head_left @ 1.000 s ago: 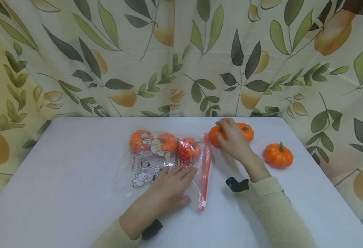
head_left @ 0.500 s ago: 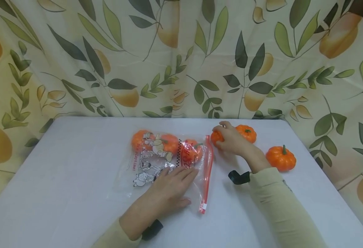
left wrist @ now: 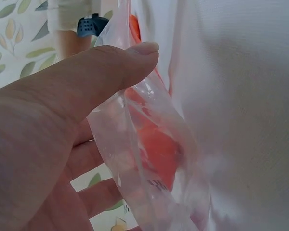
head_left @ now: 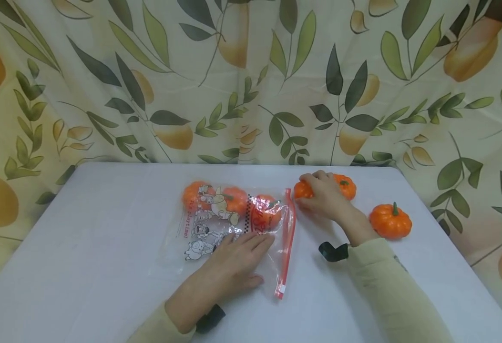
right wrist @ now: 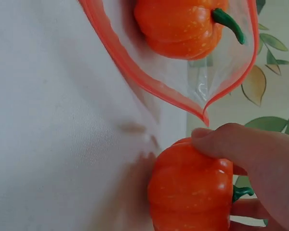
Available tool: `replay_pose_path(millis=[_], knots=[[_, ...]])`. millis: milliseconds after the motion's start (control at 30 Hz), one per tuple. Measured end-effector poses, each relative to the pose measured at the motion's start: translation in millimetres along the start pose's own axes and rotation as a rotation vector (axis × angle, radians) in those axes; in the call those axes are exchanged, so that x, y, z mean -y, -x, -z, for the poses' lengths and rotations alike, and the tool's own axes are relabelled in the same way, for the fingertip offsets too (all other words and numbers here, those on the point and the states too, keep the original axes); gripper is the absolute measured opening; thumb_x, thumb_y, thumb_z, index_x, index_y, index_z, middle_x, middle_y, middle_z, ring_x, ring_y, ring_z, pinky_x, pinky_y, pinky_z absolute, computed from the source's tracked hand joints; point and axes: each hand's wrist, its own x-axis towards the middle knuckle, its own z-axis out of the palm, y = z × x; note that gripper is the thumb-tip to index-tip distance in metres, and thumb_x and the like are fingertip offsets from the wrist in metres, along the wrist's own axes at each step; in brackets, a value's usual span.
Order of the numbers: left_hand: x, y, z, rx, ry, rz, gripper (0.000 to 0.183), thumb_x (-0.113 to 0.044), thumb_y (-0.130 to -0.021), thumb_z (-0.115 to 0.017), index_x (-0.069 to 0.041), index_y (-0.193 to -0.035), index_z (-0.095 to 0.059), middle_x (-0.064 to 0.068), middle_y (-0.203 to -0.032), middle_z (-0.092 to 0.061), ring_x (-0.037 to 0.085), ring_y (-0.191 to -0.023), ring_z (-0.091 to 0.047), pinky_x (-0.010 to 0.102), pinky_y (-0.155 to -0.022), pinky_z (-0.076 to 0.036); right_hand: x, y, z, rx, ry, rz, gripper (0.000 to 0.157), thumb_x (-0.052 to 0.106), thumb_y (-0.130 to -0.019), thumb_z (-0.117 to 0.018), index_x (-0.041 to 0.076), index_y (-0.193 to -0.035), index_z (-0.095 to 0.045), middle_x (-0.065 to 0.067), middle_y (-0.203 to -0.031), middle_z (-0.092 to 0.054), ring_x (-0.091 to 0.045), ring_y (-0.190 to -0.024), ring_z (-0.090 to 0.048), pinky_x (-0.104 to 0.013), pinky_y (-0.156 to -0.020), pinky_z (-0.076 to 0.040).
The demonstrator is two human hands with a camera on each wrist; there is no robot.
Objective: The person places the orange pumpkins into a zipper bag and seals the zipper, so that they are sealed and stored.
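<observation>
A clear zip bag (head_left: 171, 247) with printed cartoon animals and a red zip edge (head_left: 288, 243) lies on the table, with three orange toy pumpkins (head_left: 235, 201) inside. My left hand (head_left: 235, 267) rests on its near part with fingers fairly straight; in the left wrist view the thumb (left wrist: 120, 67) lies over the film and the other fingers go behind it. Right of the zip edge, my right hand (head_left: 327, 197) grips another toy pumpkin (right wrist: 190, 187), thumb on its side, green stem toward the palm. In the right wrist view the bag's mouth gapes around a pumpkin (right wrist: 178, 29).
Just behind the right hand sits one loose toy pumpkin (head_left: 346, 186). Another pumpkin (head_left: 390, 221) stands further right, near the right forearm. The white table (head_left: 105, 267) ends at a leaf-and-fruit patterned curtain (head_left: 242, 85) at the back.
My right hand has come down onto the pumpkin beside the bag and now grips it; the pumpkin has hardly moved. The left hand stays on the bag. The head view has shifted slightly.
</observation>
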Motion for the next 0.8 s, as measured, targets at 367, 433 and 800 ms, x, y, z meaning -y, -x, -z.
replay_pose_path(millis=[367, 433, 800], knots=[[-0.6, 0.5, -1.5, -0.014, 0.004, 0.004, 0.081, -0.045, -0.087, -0.073, -0.022, -0.154, -0.035, -0.004, -0.159, -0.039, 0.023, -0.146, -0.038, 0.057, -0.117, -0.032, 5, 25, 3.0, -0.052, -0.108, -0.042, 0.054, 0.026, -0.090, -0.070, 0.009, -0.138, -0.052, -0.023, -0.138, -0.042, -0.042, -0.123, -0.047, -0.062, -0.101, -0.047], [-1.0, 0.7, -1.7, -0.004, 0.004, 0.018, 0.081, -0.046, -0.087, -0.073, -0.022, -0.155, -0.035, -0.003, -0.160, -0.037, 0.023, -0.146, -0.037, 0.057, -0.117, -0.032, 7, 30, 1.9, -0.065, -0.105, -0.034, 0.054, 0.027, -0.089, -0.071, 0.009, -0.137, -0.054, -0.022, -0.141, -0.043, -0.042, -0.126, -0.046, -0.064, -0.101, -0.046], [-2.3, 2.6, -0.3, 0.049, -0.025, 0.024, 0.086, -0.045, -0.085, -0.075, -0.022, -0.156, -0.033, -0.002, -0.162, -0.032, 0.024, -0.149, -0.032, 0.058, -0.120, -0.026, 4, 60, -6.9, -0.049, -0.087, -0.073, 0.055, 0.035, -0.088, -0.072, 0.008, -0.134, -0.057, -0.019, -0.135, -0.054, -0.041, -0.124, -0.045, -0.064, -0.100, -0.046]])
